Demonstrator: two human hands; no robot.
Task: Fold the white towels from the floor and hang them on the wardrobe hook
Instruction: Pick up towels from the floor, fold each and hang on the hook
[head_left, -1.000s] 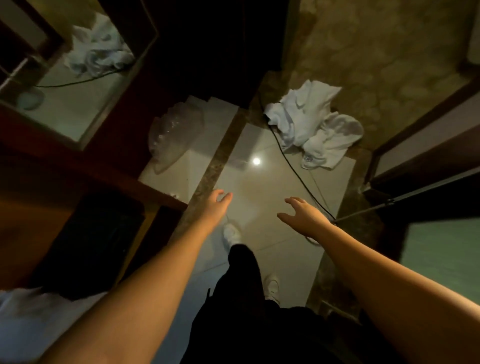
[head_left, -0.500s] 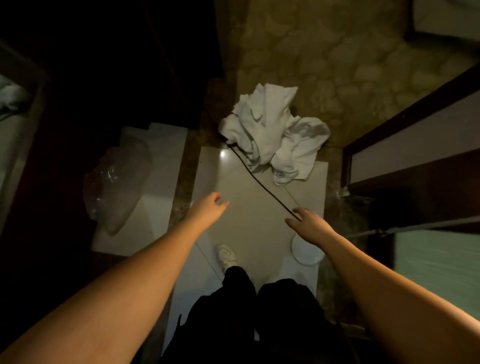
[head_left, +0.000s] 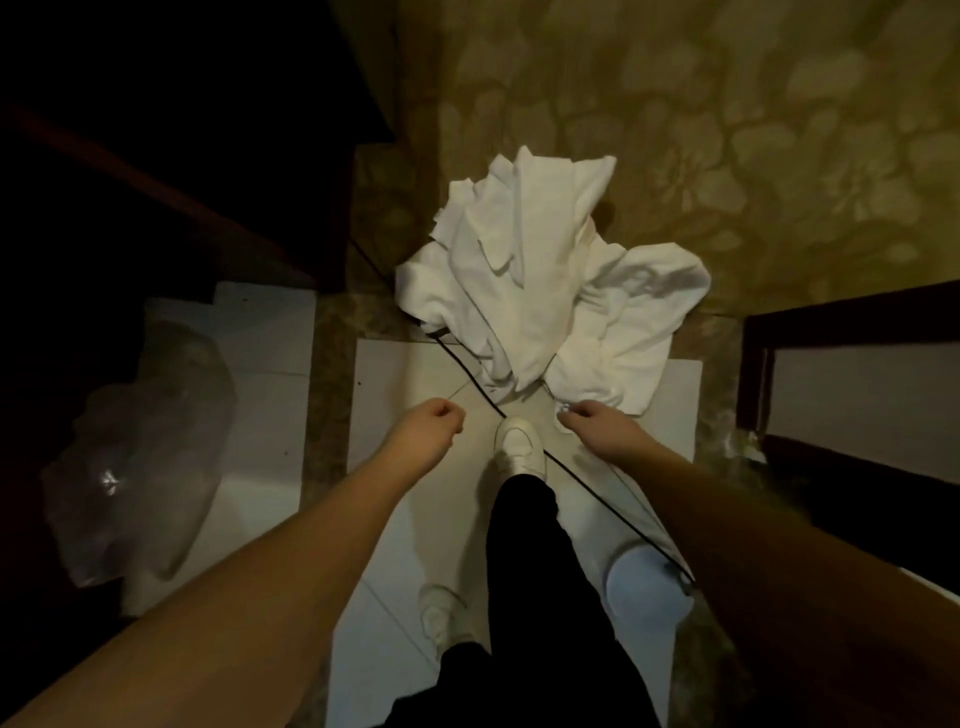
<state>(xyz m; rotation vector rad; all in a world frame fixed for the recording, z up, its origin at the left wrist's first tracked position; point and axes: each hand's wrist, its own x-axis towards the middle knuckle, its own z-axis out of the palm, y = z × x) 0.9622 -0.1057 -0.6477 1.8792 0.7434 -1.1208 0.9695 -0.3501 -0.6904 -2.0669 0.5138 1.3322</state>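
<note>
A: What changed?
B: The person stepped closer; the left hand (head_left: 428, 428) curled loosely, holding nothing, and the crumpled white towels (head_left: 540, 301) lay just beyond on the far floor.
A: The right hand (head_left: 597, 426)?
B: It reached the soft pile's near edge; grasp unclear.
</note>
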